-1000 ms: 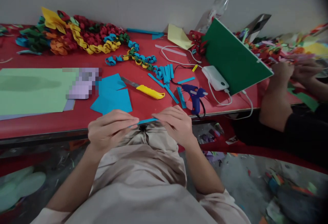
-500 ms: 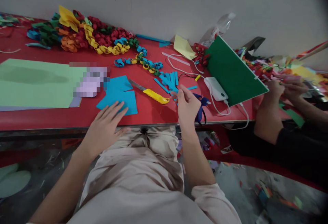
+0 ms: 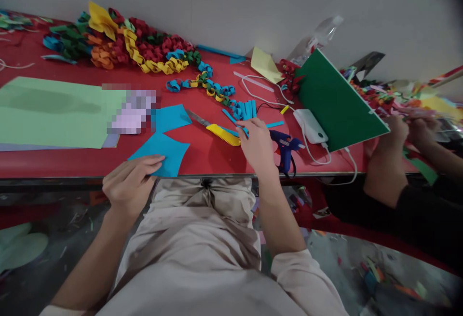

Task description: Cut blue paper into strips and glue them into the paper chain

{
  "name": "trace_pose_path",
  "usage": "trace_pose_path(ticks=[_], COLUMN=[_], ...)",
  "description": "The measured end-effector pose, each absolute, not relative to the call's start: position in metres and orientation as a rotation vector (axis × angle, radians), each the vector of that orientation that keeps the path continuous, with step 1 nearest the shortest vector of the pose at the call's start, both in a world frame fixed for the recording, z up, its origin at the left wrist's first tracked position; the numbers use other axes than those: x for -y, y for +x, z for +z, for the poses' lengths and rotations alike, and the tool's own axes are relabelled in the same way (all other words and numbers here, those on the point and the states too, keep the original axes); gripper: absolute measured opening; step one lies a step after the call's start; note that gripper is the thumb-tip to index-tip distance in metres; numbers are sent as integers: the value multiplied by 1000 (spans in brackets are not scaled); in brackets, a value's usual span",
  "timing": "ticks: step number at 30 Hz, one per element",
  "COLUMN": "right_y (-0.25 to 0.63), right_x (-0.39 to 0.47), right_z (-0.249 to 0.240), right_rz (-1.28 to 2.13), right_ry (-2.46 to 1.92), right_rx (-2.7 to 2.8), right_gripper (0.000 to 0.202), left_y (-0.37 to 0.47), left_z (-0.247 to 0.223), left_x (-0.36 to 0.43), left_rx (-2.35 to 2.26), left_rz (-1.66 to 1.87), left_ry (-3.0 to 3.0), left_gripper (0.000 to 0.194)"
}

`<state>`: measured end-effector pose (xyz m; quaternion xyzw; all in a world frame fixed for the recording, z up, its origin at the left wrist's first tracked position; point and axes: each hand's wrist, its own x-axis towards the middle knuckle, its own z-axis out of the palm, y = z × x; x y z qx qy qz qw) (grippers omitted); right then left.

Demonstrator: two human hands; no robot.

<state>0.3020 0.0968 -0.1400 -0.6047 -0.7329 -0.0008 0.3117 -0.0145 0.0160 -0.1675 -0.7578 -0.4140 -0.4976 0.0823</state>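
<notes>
My left hand (image 3: 132, 183) is closed on the near left edge of a sheet of blue paper (image 3: 176, 154), fingers on top, the thumb mostly hidden. The sheet reaches the table's front edge. Behind it lies another piece of blue paper (image 3: 171, 117). My right hand (image 3: 258, 144) hovers over the table with fingers bent and a little apart, and nothing shows between them. Just left of its fingertips is the yellow handle of a utility knife (image 3: 222, 135), blade towards the blue paper. Several cut blue strips (image 3: 248, 109) lie beyond that hand.
A blue glue gun (image 3: 285, 149) lies right of my right hand, beside a white power bank (image 3: 311, 125) with cables. A green board (image 3: 336, 101) leans behind. Paper chains (image 3: 155, 50) are heaped at the back; light green sheets (image 3: 54, 113) lie left. Another person's hands (image 3: 408, 130) work at far right.
My left hand has gone from lying flat to gripping the blue sheet, which has shifted towards the table edge. My right hand has moved left towards the knife handle and its fingers have loosened.
</notes>
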Motion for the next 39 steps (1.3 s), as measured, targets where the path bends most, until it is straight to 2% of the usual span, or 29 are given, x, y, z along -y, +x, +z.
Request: trace_pose_path(ticks=[5, 9, 11, 14, 16, 19, 20, 22, 25, 28, 30, 33, 35, 36, 39], right_y=[301, 306, 309, 304, 292, 265, 257, 245, 240, 242, 243, 244, 246, 247, 251], right_x=[-113, -121, -124, -118, -104, -77, -70, -60, -59, -63, -64, -61, -57, -54, -46], right_z=[-139, -135, -131, -120, -114, -114, -117, -126, -141, -144, -140, -131, -127, -127, -128], right_rz=[61, 118, 49, -55, -29, 95, 79, 27, 41, 245, 473, 840, 1033, 1111, 1300], right_ry=[-1813, -1813, -1752, -1626, -1511, -1185, -1080, -964, -950, -1042, -1150, -1222, -1196, -1176, -1117], right_rx=[2027, 1962, 1824, 1712, 1814, 2205, 2326, 2411, 2261, 1934, 1680, 1424, 1380, 1384, 1399], right_gripper=[8, 7, 11, 29, 38, 40, 41, 29, 20, 18, 15, 34, 39, 39, 31], left_y=[-4, 1, 3, 7, 10, 15, 16, 18, 15, 8, 4, 5, 12, 17, 32], left_z=[-170, -179, -179, -172, -167, -164, -165, -166, -168, -168, -167, -159, -149, -144, -129], left_x=[-30, -30, -27, -23, -23, -25, -25, -26, -27, -31, -34, -35, -33, -32, -31], left_rx=[1235, 1354, 1428, 1546, 1560, 1476, 1464, 1490, 1594, 1721, 1772, 1795, 1827, 1841, 1944], left_rz=[-1358, -1348, -1397, -1499, -1611, -1732, -1726, -1676, -1625, -1618, -1468, -1241, -1395, -1541, -1931], left_ry=[-2298, -2414, -2381, -2243, -2200, -2223, -2232, -2240, -2253, -2195, -2261, -2470, -2527, -2533, -2509], left_gripper=[21, 18, 19, 24, 24, 22, 21, 18, 17, 23, 27, 49, 67, 70, 57])
